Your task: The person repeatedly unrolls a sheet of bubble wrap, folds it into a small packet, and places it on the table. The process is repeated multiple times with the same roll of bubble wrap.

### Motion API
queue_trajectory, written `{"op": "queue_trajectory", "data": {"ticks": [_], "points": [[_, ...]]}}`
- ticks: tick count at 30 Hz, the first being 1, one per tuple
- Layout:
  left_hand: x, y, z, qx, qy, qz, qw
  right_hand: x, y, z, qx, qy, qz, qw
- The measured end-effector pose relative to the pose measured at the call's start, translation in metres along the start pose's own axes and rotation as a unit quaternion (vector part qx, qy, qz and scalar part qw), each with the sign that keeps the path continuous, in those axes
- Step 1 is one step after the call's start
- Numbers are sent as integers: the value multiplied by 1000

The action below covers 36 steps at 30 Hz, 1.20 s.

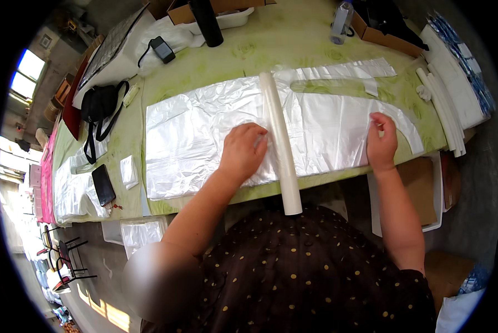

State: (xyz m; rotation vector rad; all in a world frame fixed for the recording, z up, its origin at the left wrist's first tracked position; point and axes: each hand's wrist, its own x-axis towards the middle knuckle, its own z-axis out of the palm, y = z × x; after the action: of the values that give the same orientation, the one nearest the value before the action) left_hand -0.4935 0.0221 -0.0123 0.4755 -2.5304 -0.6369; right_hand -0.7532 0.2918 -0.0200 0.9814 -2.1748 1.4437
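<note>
A stack of thin, clear plastic sheets (199,133) lies wrinkled across the green table, its right end cut into curved, strap-like strips. A long pale tube (279,139) rests across the sheets, its near end sticking out past the table edge toward my body. My left hand (243,151) lies palm down on the sheets, just left of the tube, with fingers bent and the thumb a little apart. Near the right end, my right hand (382,143) is curled with thumb and fingers together at a raised edge of plastic sheet.
A black phone (103,185), a small folded plastic packet (129,172) and a black bag (100,102) lie at the left. Behind stand a black bottle (206,22), a handheld device (162,50) and a clear bottle (341,23). White rolls (440,111) lie at the right edge.
</note>
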Motion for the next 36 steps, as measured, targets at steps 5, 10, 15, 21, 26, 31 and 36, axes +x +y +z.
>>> {"op": "queue_trajectory", "data": {"ticks": [5, 10, 15, 21, 26, 31, 36], "points": [[-8, 18, 3, 76, -14, 5, 997, -31, -95, 35, 105, -175, -118, 972], [-5, 14, -5, 34, -35, -19, 999, -60, -131, 68, 159, -302, -139, 930], [9, 27, -28, -57, 35, 50, 997, -56, -137, 68, 126, -313, -160, 928], [21, 7, -19, 36, -42, 142, 988, -44, -134, 63, 60, -287, -165, 942], [6, 17, -32, -8, -34, 107, 994, -29, -104, 79, -79, -233, -151, 957], [-24, 3, -34, 25, -15, 45, 999, -3, -106, 126, -146, -309, -128, 931], [-30, -8, -30, -26, 5, 31, 999, 33, -118, 173, -234, -387, -31, 891]]}}
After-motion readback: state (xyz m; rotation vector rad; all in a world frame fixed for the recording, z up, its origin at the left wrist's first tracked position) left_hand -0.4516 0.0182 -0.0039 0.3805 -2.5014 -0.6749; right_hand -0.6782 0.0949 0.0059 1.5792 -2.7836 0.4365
